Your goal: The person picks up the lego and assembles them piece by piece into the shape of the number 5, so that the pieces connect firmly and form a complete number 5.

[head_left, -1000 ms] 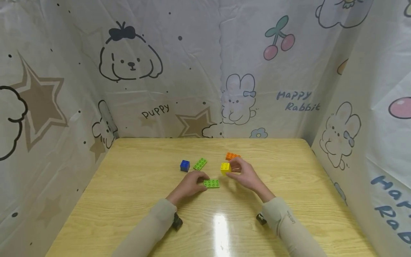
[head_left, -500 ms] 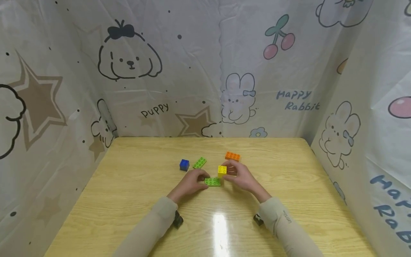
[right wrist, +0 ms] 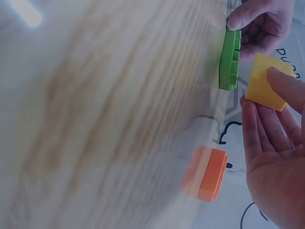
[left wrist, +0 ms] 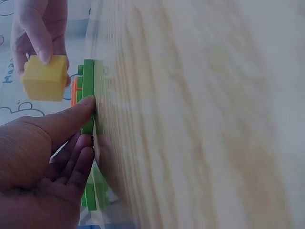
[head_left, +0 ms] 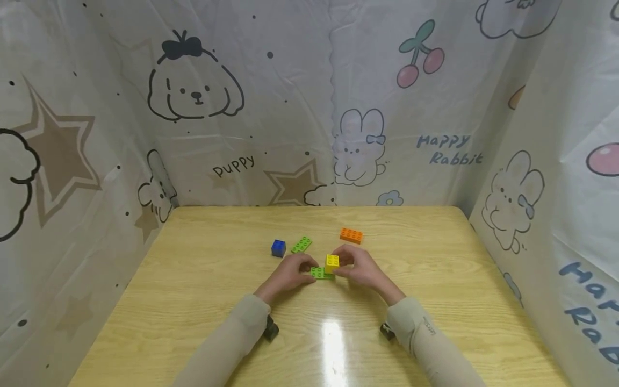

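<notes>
Tight in middle: your left hand [head_left: 289, 272] and right hand [head_left: 361, 267] face off, near green brick [head_left: 317, 272] between, yellow block [head_left: 332, 263] slim gap above it. Blue block [head_left: 278, 248], far green brick [head_left: 302, 245] bar way beyond your left; orange brick [head_left: 351, 235] beyond your right. Free lane splits those two bricks; table [head_left: 445, 274] roomy both sides.

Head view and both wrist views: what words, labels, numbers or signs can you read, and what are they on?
"PUPPY": back cloth.
"Happy Rabbit": back cloth, further right.
"Hap" and "Rab": right-hand cloth, cut off by the picture edge.
Right sleeve mark: too small to read.
Left wrist view: sideways lettering, too blurred to read surely.
Right wrist view: sideways lettering, only partly legible.
Yellow brick: none readable.
</notes>
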Demonstrator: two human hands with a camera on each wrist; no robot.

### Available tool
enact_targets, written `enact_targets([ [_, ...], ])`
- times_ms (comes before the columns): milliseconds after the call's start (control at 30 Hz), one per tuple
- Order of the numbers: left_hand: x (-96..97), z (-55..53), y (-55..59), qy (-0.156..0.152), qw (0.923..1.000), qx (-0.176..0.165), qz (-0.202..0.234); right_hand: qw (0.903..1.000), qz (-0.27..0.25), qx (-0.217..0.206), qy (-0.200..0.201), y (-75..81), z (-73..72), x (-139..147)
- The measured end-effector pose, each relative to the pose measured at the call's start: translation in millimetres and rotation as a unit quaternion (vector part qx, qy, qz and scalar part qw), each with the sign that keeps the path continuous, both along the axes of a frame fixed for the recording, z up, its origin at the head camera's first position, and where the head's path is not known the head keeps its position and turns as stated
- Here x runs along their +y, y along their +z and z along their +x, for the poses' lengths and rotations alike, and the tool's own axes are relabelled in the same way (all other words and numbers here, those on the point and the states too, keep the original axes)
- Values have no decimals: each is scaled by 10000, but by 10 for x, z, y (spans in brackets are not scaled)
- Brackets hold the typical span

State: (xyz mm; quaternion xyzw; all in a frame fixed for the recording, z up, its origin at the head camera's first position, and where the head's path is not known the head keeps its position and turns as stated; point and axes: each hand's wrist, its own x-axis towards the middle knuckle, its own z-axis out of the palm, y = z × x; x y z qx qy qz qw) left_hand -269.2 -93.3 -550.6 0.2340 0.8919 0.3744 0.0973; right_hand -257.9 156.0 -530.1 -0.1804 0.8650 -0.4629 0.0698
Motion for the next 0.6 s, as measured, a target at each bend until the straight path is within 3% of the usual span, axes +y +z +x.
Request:
enact_targets([
  [333,37,8,-13,0,9999,118,19,9998,91,-180,27,-7,8,-33],
  [600,39,15,3,2,9999,153,-34,9997,229,-93,57,-36,-13,-20],
])
